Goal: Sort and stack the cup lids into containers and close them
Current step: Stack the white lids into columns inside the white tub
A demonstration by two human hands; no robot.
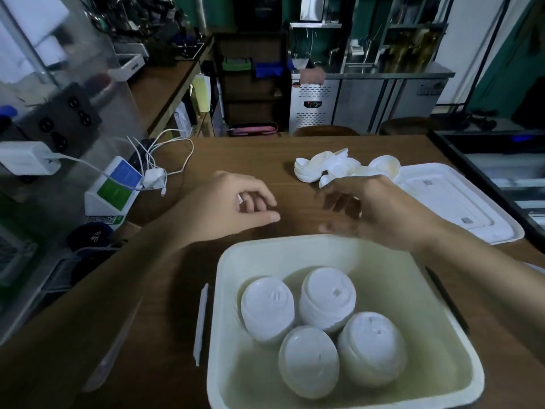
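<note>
The wooden table (265,160) fills the middle of the view. On its near edge sits an open cream container (219,293), wide and deep. To the right, further back, the container's flat white cover (460,208) lies on the table, apart from it.

Both forearms reach forward over the table from the lower corners and meet just beyond the container's far rim. The left hand (233,208) hangs above the bare wood with its back up. Its fingers are loosely curled under, the thumb points right, and nothing shows in its grasp. A small pale glint sits by one finger; I cannot tell what it is. The right hand (377,214) is blurred. It is arched palm-down, with fingers spread and bent toward the table and the thumb low near the container's rim. It grips nothing that I can see, and its knuckles sit just in front of the loose lids.

Four stacks of white cup lids (327,296) stand close together, domes up, on the container's floor. A loose pile of lids (333,168) lies on the table behind the right hand, touching the cover's near corner.

A white strip (201,323) lies just left of the container. White charger cables (171,160) tangle at the table's left edge.
</note>
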